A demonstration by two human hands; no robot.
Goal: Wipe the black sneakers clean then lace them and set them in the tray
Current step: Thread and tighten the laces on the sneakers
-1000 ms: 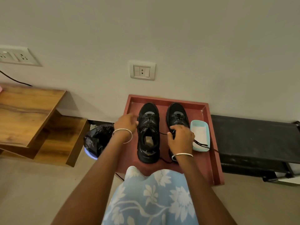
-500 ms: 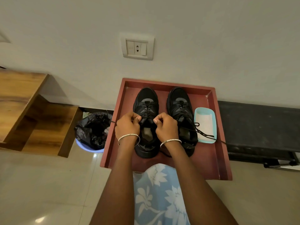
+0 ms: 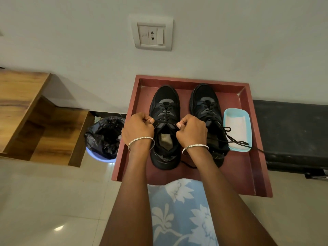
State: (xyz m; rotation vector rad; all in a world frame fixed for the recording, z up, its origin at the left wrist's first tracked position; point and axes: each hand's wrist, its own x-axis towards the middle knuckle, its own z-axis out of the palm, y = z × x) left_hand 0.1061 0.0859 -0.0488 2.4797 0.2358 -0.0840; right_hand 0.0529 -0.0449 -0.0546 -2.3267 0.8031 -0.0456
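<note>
no readable text, labels, brands or numbers

2 black sneakers [image 3: 166, 102] stand side by side, toes wallward, inside the red tray [image 3: 236, 171].

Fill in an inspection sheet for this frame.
Surface: red tray against the wall, tiled floor beside it.
Job's things: left sneaker and right sneaker stand in the tray; the right one's loose lace trails over a light-blue dish.
Clutter: bin with black liner beside the tray.
Hands: left hand and right hand each pinch the left sneaker's lace ends.
Cables: nothing seen.
Surroundings: wall socket, wooden shelf, black bench.
</note>
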